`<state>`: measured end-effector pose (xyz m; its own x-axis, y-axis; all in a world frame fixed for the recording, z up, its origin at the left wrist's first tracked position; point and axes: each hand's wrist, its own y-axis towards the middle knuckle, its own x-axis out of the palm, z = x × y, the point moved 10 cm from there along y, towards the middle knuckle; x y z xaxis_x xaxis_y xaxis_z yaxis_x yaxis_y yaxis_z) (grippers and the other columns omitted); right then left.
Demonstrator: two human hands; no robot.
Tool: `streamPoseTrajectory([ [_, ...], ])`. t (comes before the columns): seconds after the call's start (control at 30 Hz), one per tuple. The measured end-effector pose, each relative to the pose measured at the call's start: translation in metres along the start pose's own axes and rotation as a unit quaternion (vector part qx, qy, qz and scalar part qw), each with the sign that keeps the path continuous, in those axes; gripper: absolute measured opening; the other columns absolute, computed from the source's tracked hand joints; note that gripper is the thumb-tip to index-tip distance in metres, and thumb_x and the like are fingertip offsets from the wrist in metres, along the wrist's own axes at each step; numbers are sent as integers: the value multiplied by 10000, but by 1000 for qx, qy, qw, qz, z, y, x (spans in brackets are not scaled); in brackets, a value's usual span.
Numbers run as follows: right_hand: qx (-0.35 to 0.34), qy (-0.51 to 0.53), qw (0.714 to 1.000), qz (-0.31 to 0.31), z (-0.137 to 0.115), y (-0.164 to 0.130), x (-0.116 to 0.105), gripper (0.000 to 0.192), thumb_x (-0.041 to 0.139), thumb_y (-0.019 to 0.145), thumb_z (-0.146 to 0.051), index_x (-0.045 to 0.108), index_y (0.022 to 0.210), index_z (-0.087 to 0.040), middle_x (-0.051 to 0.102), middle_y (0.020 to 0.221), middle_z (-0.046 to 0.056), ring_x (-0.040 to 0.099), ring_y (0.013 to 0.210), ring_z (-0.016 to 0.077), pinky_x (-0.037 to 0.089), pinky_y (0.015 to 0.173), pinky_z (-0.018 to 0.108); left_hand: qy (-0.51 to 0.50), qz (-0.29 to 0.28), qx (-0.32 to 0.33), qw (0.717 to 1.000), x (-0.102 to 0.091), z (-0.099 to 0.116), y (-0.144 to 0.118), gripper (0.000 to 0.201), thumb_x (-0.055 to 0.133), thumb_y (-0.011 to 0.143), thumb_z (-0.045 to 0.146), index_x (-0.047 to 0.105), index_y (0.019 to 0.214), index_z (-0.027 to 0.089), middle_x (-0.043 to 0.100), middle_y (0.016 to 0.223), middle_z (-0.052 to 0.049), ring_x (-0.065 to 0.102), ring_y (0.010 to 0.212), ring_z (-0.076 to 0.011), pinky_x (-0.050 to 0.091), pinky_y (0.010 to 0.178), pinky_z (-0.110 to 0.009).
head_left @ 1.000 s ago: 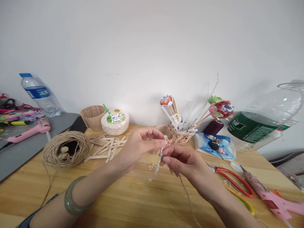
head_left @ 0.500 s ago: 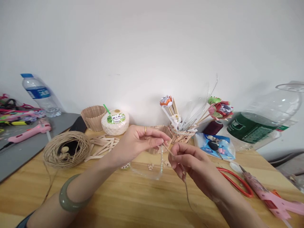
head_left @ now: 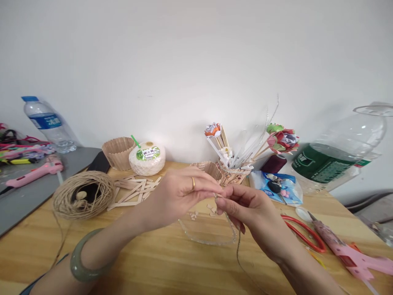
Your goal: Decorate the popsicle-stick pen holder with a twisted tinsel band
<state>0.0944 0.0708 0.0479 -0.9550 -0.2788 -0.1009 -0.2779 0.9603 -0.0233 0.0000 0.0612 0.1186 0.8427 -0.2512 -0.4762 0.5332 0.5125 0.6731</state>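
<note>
A clear plastic loop [head_left: 208,235], thin, glossy and ring-shaped, hangs just above the middle of the wooden bench [head_left: 159,262], its upper end pinched between both hands. A strand of jute twine [head_left: 238,250], thin and brownish, meets the loop at the pinch point and trails down toward the near edge of the bench.

The left hand [head_left: 178,194], wearing a gold ring, has its grip clenched on the top of the loop with thumb and fingertips; a pale green bangle [head_left: 80,264] circles that wrist. The right hand [head_left: 248,209] has its grip closed on the twine just beside the left fingertips, the two hands touching.

Small wooden chips [head_left: 202,212] lie on the bench behind the loop. Toward the left edge sit a ball of twine [head_left: 82,196] and a scatter of craft sticks [head_left: 135,189]; behind them stand a corrugated paper cup [head_left: 119,152] and a white coconut drink [head_left: 147,159]. Toward the right edge lie red-handled scissors [head_left: 303,235] and a pink glue gun [head_left: 350,256]. At the far edge stands a holder of sticks and paper flowers [head_left: 236,170].
</note>
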Motion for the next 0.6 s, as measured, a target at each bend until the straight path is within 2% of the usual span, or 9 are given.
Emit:
streamPoseTrajectory([
  [0.1,14,28,999,-19,2,0,-1,272,677,694,-407,589,637,-156,531,561,-30,333,397,30,252,338,159,118,-22,129,984,3,22,-4,182,507,834,60,652,934,104,684,847,-93,599,779,-147,512,685,-286],
  [0.2,41,71,996,-33,9,0,-1,243,694,690,-379,602,648,-158,532,549,-36,311,396,25,218,345,161,224,-2,220,949,5,36,-12,179,475,842,54,631,927,80,687,826,-112,592,771,-167,521,657,-297],
  [0.27,61,91,993,-42,14,1,0,255,682,701,-389,596,641,-156,531,547,-32,297,399,24,195,356,168,275,7,250,929,8,38,-16,166,487,832,49,620,929,71,691,809,-113,596,755,-170,525,649,-294],
  [0.33,71,81,993,-48,18,4,1,275,640,731,-414,591,650,-155,527,559,-28,272,398,26,169,362,180,285,19,242,927,9,32,-17,165,502,820,44,619,932,75,694,793,-101,600,736,-165,525,646,-286],
  [0.4,39,14,999,-27,17,9,-4,264,597,764,-413,596,683,-161,513,580,-28,290,418,40,185,378,191,248,48,186,950,4,19,-13,151,519,812,57,636,897,97,696,759,-76,605,710,-155,519,636,-275],
  [0.5,-63,-135,988,47,5,15,-16,192,585,778,-363,611,836,-182,511,624,-25,387,507,87,286,447,210,155,78,-12,985,-2,-23,-6,120,568,787,95,681,802,131,702,701,-42,622,655,-141,503,609,-247],
  [0.57,-122,-219,965,83,-2,15,-19,202,580,786,-345,603,912,-189,533,667,-13,411,530,106,323,477,228,96,61,-150,982,3,-52,-9,116,593,763,108,702,774,146,713,699,-29,635,632,-138,489,582,-229],
  [0.6,-143,-249,953,95,-4,15,-19,197,565,800,-344,604,914,-189,548,690,-3,419,531,110,333,479,234,71,50,-198,976,7,-61,-12,121,595,758,114,708,776,154,718,710,-23,642,636,-139,486,577,-225],
])
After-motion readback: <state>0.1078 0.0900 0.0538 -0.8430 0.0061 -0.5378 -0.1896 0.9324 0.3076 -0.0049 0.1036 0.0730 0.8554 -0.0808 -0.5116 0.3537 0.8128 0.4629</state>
